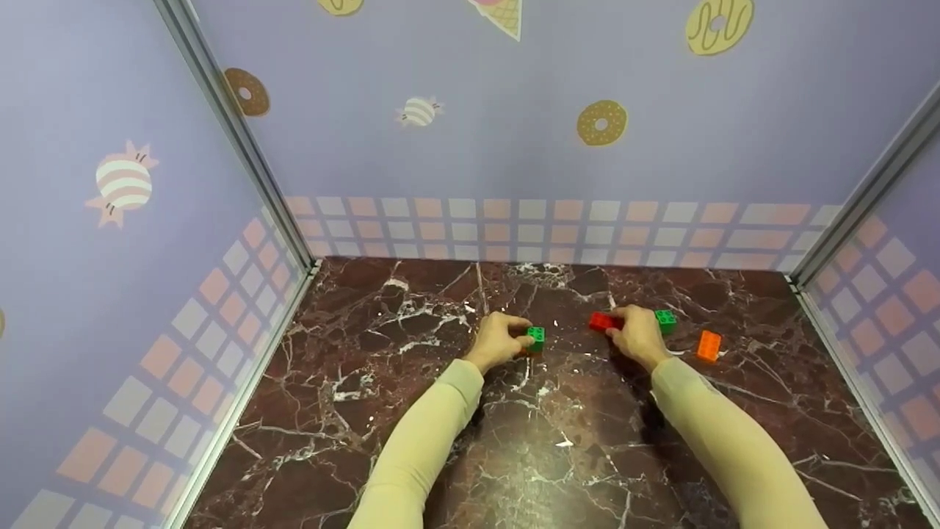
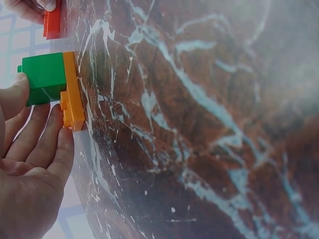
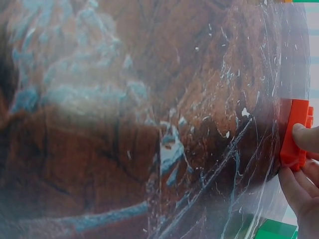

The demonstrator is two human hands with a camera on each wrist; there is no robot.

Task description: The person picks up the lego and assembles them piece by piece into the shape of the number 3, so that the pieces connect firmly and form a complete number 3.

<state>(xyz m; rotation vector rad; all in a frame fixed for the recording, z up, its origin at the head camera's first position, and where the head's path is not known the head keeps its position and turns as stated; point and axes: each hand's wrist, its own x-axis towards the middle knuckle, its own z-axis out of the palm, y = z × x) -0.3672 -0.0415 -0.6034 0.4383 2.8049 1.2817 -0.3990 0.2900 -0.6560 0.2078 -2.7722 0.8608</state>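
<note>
My left hand (image 1: 499,341) is at a green toy building brick (image 1: 535,338), its thumb and fingers on either side of it. In the left wrist view the green brick (image 2: 44,78) sits on one end of an orange brick (image 2: 73,94), whose bare studs show at the other end; the orange one lies on the tabletop. To the right, my right hand (image 1: 637,334) pinches a red brick (image 1: 602,322) between thumb and fingers. The right wrist view shows the red brick (image 3: 295,130) against the tabletop, studs facing away from it.
Just right of my right hand stands another green brick (image 1: 665,319). Farther right an orange brick (image 1: 709,346) lies on the dark marbled tabletop (image 1: 580,441). Patterned panels close in the back (image 1: 470,162) and both sides.
</note>
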